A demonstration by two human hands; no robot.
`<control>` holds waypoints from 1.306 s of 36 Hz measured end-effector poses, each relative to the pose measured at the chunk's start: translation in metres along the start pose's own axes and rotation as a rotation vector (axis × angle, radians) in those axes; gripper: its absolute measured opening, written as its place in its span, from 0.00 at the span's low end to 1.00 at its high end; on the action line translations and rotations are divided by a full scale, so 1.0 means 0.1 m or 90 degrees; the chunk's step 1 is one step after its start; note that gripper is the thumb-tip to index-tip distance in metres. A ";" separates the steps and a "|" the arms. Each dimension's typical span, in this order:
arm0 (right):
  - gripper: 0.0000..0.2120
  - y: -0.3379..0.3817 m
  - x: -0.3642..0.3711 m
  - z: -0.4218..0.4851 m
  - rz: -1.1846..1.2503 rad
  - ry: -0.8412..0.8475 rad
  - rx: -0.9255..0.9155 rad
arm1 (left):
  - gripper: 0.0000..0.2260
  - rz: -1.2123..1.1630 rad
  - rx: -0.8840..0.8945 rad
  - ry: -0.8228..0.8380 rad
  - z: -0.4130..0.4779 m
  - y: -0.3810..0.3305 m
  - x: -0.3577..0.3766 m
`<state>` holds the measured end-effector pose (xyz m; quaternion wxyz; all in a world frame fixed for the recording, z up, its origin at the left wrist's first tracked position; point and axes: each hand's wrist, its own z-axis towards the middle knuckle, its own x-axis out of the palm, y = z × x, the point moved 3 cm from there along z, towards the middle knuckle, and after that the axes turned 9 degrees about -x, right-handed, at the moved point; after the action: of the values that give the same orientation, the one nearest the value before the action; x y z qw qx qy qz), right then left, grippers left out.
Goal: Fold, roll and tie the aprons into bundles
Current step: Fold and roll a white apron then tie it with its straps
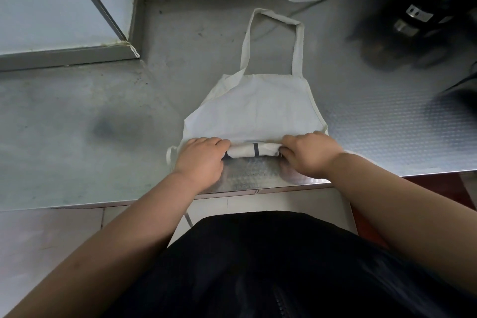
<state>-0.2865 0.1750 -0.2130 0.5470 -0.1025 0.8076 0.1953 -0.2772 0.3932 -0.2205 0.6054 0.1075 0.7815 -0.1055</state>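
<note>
Your left hand (pixel 200 160) and right hand (pixel 308 153) curl over opposite ends of the rolled apron (pixel 258 108) hem on the steel counter (pixel 77 116), keeping the roll even as it nears the neck strap (pixel 273 18).

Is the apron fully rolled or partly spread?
Apron partly rolled: left hand and right hand grip the near-end roll; bib and neck loop lie flat.

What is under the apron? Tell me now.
The apron lies on the metal counter; left hand and right hand grip its rolled end. Anything beneath the cloth is hidden.
</note>
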 end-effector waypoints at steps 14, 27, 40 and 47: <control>0.20 -0.24 -0.17 0.12 0.063 0.114 0.107 | 0.15 -0.176 -0.119 0.234 0.27 0.32 -0.09; 0.41 0.05 0.28 0.07 -0.026 0.044 0.022 | 0.31 -0.071 -0.038 0.148 0.06 -0.17 0.24; 0.30 0.24 0.24 0.00 0.036 -0.024 0.050 | 0.27 -0.094 -0.112 0.094 0.02 0.06 0.19; 0.22 0.24 0.16 0.11 -0.015 -0.009 0.039 | 0.32 -0.123 -0.386 0.174 0.33 0.57 -0.01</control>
<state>-0.2924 0.2018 -0.2264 0.5580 -0.0940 0.8078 0.1650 -0.2298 0.4379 -0.2296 0.4867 -0.1382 0.8578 0.0901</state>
